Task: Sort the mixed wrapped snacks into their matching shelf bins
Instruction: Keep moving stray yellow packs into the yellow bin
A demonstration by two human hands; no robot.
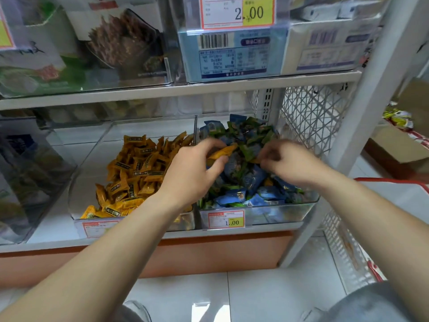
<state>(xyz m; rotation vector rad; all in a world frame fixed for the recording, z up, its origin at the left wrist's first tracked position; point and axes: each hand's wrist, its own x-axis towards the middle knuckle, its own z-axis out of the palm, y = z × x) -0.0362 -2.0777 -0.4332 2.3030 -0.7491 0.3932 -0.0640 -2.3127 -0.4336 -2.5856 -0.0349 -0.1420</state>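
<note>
Two clear bins sit side by side on the lower shelf. The left bin [76, 191] holds a heap of yellow wrapped snacks [137, 173]. The right bin [290, 212] is piled with blue and green wrapped snacks [246, 182], with a few yellow ones mixed in. My left hand [192, 175] reaches into the right bin and pinches a yellow snack [224, 152] between thumb and fingers. My right hand [287, 161] is also in that pile, fingers curled down among the wrappers; what they hold is hidden.
The upper shelf [185, 90] carries clear bins of boxed goods and a 2.00 price tag [236, 12]. A 1.00 tag [226, 219] fronts the right bin. A white mesh side panel [311, 117] and upright post [362, 117] close the shelf's right end. Cardboard boxes [399, 147] stand beyond.
</note>
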